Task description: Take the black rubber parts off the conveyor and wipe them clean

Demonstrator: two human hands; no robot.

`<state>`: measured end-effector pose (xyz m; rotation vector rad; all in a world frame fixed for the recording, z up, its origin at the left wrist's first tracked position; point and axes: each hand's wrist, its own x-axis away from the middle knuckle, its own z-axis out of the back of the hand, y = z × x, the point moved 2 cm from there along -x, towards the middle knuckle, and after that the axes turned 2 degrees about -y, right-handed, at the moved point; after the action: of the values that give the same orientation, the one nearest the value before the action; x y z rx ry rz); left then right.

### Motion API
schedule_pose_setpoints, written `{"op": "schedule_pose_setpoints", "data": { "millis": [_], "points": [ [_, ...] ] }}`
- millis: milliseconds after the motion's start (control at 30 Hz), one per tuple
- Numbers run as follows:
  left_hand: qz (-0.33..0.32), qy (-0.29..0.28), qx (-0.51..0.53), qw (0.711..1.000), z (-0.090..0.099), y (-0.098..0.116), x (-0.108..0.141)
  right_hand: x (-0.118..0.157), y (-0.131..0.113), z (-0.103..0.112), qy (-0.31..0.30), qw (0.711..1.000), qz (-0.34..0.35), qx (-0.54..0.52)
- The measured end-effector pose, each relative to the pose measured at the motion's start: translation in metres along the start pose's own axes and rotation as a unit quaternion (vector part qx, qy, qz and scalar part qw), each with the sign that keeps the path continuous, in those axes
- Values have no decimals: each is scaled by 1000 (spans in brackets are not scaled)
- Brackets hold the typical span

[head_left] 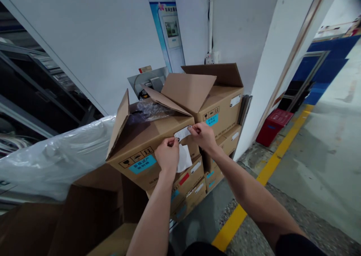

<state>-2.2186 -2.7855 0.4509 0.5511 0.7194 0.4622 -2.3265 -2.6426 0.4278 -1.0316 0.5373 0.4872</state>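
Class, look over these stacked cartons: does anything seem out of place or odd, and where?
Yes: on the front carton, a white label sits lifted off the face, pinched between the left hand and right hand, with a loose white sheet hanging below. The carton's flaps also stand open, with plastic showing.

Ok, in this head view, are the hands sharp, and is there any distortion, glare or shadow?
Head view: hands and label look fairly sharp; wide-angle distortion makes the pillar lean; soft glare lies on the plastic sheet; the lower-left cartons sit in shadow.
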Motion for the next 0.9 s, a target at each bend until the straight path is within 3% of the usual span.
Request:
{"op": "schedule_pose_setpoints", "data": {
  "millis": [167,267,433,567,667,733,900],
  "points": [
    [19,5,-37,999,2,4,3,11,7,4,76,989,-128,3],
    [25,3,-81,996,5,5,3,19,-1,0,95,993,-70,-14],
    [33,4,-93,995,17,-9,6,26,-18,-21,123,989,40,70],
    [16,-36,-99,994,37,-44,33,24,-5,-36,139,987,44,70],
    [26,-105,-139,984,55,-83,74,20,1,-42,206,977,20,49],
    [38,-156,-153,975,68,-109,103,15,-4,-45,248,967,-3,57],
    [108,-245,-158,951,101,-171,158,-4,-34,-54,270,960,-39,69]
  ]
}}
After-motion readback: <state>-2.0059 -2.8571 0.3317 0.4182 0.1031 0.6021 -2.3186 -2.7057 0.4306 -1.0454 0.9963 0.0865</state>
